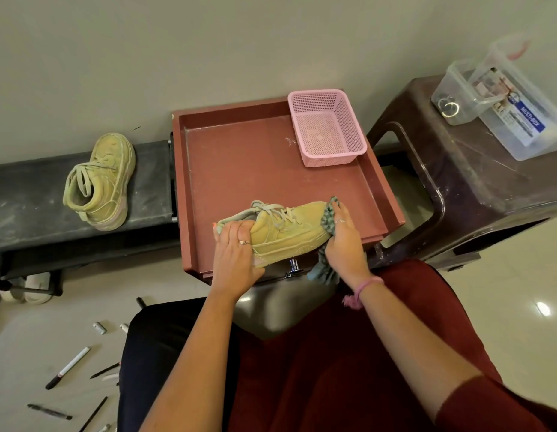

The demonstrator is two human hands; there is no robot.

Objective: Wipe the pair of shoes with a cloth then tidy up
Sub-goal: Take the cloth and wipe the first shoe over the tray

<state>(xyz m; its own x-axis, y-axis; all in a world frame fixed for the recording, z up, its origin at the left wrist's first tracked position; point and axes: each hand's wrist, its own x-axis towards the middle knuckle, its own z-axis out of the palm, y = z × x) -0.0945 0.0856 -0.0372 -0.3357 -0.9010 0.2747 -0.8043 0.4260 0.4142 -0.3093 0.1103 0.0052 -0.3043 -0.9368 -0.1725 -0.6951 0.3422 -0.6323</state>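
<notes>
A yellow-green laced shoe [289, 232] lies on its side over the near edge of the red-brown tray [240, 169], toe to the right. My left hand [236, 257] grips its heel end. My right hand [344, 241] presses a green checked cloth [329, 217] against the toe, and the cloth's loose end hangs down below my wrist. The second shoe [99, 182] of the pair stands apart on the dark bench [28, 194] at the left, untouched.
An empty pink mesh basket [327, 126] sits in the tray's far right corner. A dark brown plastic stool [467, 182] at the right carries clear plastic boxes [501, 98]. Pens and markers [68, 367] lie scattered on the floor at lower left. My red-clothed lap fills the foreground.
</notes>
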